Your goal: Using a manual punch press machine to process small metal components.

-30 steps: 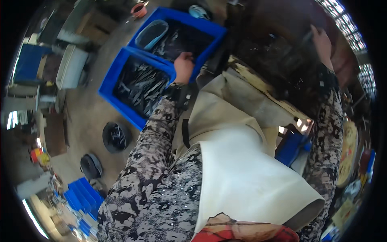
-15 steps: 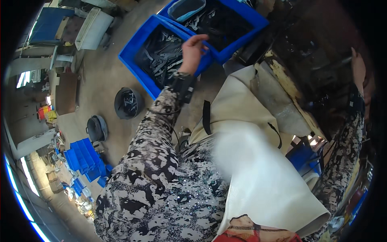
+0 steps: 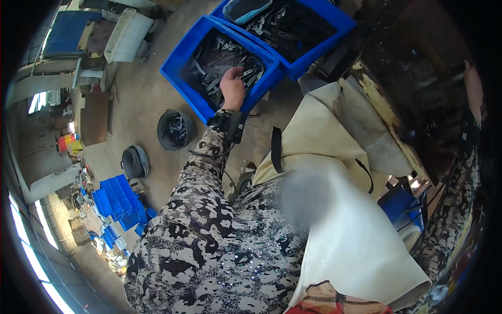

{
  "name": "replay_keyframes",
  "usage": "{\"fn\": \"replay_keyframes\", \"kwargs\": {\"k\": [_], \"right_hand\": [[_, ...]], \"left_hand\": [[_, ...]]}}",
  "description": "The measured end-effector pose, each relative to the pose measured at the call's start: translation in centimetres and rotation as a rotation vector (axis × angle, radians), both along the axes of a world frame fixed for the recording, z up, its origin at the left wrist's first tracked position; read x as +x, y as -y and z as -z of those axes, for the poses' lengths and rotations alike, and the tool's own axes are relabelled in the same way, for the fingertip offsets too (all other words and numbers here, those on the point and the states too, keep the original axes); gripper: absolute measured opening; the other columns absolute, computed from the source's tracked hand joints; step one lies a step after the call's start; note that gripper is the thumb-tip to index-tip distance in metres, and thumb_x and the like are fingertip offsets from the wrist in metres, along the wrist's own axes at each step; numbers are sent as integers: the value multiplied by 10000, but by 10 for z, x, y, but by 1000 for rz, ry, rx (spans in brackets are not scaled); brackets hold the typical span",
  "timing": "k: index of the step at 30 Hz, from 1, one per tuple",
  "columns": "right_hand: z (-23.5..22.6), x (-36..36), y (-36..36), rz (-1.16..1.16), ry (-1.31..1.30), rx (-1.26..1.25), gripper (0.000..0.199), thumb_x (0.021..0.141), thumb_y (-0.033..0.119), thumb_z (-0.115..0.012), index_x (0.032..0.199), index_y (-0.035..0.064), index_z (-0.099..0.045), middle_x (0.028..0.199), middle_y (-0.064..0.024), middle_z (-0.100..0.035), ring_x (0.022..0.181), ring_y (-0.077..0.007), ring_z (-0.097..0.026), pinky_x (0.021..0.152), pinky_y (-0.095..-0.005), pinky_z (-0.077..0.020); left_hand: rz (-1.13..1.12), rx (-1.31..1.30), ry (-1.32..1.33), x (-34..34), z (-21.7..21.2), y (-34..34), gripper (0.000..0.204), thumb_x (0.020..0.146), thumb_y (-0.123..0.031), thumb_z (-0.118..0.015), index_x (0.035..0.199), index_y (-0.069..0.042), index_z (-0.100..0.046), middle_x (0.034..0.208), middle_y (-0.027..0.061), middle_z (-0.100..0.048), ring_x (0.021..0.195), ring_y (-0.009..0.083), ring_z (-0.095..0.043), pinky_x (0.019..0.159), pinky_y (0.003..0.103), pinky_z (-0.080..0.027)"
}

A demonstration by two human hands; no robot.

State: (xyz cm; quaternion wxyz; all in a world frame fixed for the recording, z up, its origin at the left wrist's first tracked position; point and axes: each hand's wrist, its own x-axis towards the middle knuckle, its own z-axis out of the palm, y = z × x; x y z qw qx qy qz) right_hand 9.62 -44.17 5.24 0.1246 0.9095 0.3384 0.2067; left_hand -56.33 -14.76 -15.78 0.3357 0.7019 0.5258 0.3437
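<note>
Over the nearer blue bin (image 3: 180, 48) is my left hand (image 3: 232, 89), its fingers curled down toward the thin flat dark metal pieces (image 3: 212, 63) inside. Whatever those fingers hold, if anything, is too small to make out. A second blue bin (image 3: 342, 25) of similar metal pieces stands right behind it, with a clear plastic container (image 3: 246, 9) at its far left corner. At the far right, my right hand (image 3: 474, 91) is stretched out beside a dark machine (image 3: 418, 83). Its fingers are dim and distorted at the picture's rim.
A cream apron (image 3: 308, 125) covers my lap, next to a worn metal plate (image 3: 374, 125) on the machine. On the floor to the left stand a dark bucket (image 3: 176, 130) with metal pieces, another dark bucket (image 3: 135, 161) and stacked blue trays (image 3: 117, 198).
My left hand has moved left and lower, from over the bins' shared edge into the nearer bin, and its fingers have curled. The view has shifted slightly.
</note>
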Motion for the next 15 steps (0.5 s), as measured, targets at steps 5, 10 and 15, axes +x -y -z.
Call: {"fn": "replay_keyframes", "kwargs": {"k": [5,10,15], "right_hand": [[-12,-10,-16,9,-4,-21,498,985,463,-335,1147,42,-548,1082,-230,-625,1009,-421,-585,843,-492,-466],[-28,-22,-20,56,-7,-49,499,983,471,-338,1136,40,-539,1072,-232,-631,997,-434,-589,839,-501,-471],[-60,-45,-18,108,-5,-72,501,981,479,-341,1126,38,-530,1062,-234,-636,986,-448,-593,835,-511,-475]], "left_hand": [[35,139,-35,9,-4,6,319,773,79,-464,982,-51,-667,893,137,-660,863,285,-645,785,354,-499],[54,283,-50,27,-42,18,363,782,91,-473,1068,-67,-631,965,141,-625,911,318,-617,794,382,-494],[230,583,-188,84,-87,29,448,774,18,-550,1220,-22,-551,1129,190,-586,1035,372,-538,871,424,-455]]}}
